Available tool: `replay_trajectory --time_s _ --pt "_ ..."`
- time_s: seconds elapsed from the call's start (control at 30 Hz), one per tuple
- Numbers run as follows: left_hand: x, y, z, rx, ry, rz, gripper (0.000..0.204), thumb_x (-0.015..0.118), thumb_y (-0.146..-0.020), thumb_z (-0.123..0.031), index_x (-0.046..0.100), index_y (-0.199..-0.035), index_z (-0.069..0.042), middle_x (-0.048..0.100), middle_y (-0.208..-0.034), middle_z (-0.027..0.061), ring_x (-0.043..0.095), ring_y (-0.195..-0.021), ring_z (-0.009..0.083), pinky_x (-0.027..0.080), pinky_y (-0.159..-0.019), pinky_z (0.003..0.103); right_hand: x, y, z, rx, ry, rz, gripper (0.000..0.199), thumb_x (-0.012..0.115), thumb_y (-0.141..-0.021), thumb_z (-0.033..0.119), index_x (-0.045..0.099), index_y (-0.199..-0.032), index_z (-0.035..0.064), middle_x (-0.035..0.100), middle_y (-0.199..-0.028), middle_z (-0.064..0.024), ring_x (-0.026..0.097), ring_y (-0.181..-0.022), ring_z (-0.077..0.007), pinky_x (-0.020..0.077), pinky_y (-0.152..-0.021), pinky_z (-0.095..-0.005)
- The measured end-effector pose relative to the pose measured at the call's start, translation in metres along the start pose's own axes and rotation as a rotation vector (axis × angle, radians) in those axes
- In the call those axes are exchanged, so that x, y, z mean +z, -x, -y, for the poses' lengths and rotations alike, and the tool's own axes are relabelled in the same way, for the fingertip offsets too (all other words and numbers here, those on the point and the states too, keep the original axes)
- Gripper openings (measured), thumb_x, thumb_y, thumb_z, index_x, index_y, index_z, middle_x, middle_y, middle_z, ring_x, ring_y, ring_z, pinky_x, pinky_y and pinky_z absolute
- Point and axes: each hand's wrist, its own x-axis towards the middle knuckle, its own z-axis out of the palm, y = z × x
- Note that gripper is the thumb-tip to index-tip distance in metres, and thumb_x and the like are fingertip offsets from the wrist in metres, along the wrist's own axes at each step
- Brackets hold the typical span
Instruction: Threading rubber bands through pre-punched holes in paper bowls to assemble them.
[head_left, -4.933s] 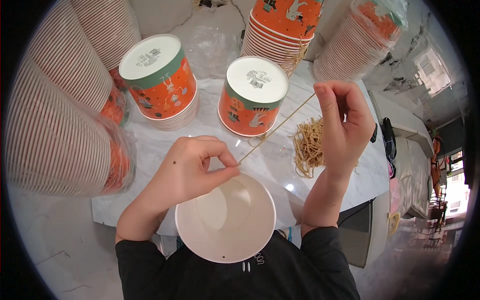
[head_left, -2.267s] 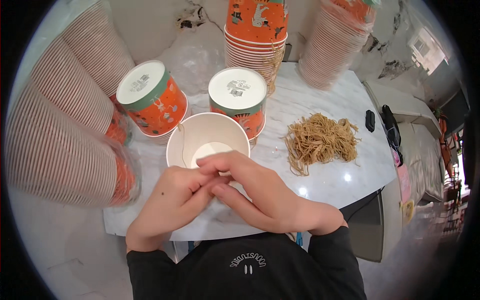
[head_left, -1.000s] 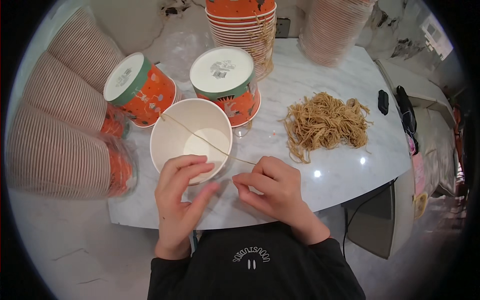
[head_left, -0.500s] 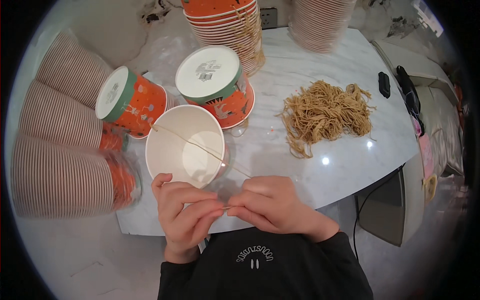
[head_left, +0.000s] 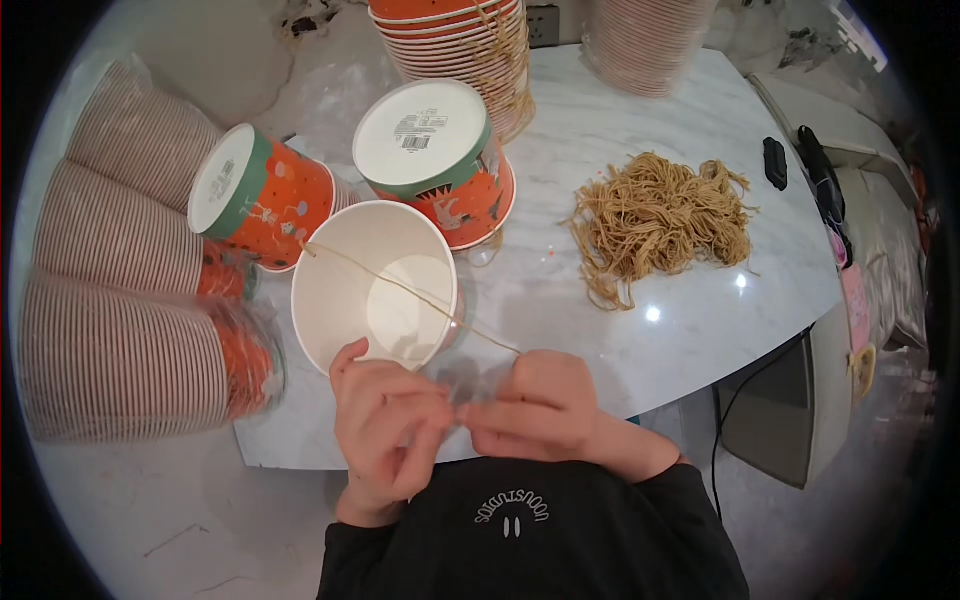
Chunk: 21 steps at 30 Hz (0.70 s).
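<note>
A tan string [head_left: 405, 290] passes through the far-left wall of a white-lined paper bucket [head_left: 375, 235]. It crosses over the opening and the right rim to my right hand [head_left: 540, 405], which is closed on it. My left hand [head_left: 395, 425] is pinched at the string's end, fingertips meeting those of the right hand just in front of the bucket. Both sets of fingertips are smeared by motion, so the string between them is hardly visible. The bucket's mouth faces up, tilted toward me.
A tangled pile of tan strings [head_left: 665, 220] lies on the marble-patterned table [head_left: 740, 100]. Upside-down orange buckets [head_left: 450, 195] stand behind, near a bucket stack [head_left: 465, 60] with strings hanging. Plastic-wrapped stacks [head_left: 120, 350] line the left. A small black object [head_left: 775, 163] lies far right.
Both hands have shifted slightly right, still together at the fingertips. The string reaching my right hand looks straighter. The whole view has shifted a little.
</note>
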Motion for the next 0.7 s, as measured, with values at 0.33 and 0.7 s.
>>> replay_trajectory --time_s 0.33,0.7 --pt "0.007 -0.016 -0.004 -0.456 0.031 -0.004 0.022 0.060 -0.099 -0.001 0.072 -0.117 0.002 0.076 -0.093 0.0149 0.072 -0.085 0.0225 0.054 -0.076 0.030 0.033 0.009 -0.006 0.464 -0.070 -0.107 0.023 0.076 -0.079 -0.001 0.065 -0.097 0.0072 0.065 -0.086 -0.0068 0.068 -0.070 -0.0222 0.0539 -0.060 -0.0309" --pt "-0.005 -0.022 0.000 -0.472 0.076 0.149 0.023 0.057 -0.100 0.000 0.072 -0.118 0.001 0.076 -0.090 0.0162 0.072 -0.080 0.0196 0.053 -0.076 0.027 0.038 0.008 -0.015 0.475 -0.081 -0.159 0.022 0.078 -0.078 -0.001 0.065 -0.095 0.0059 0.064 -0.085 -0.0077 0.068 -0.070 -0.0225 0.0543 -0.060 -0.0316"
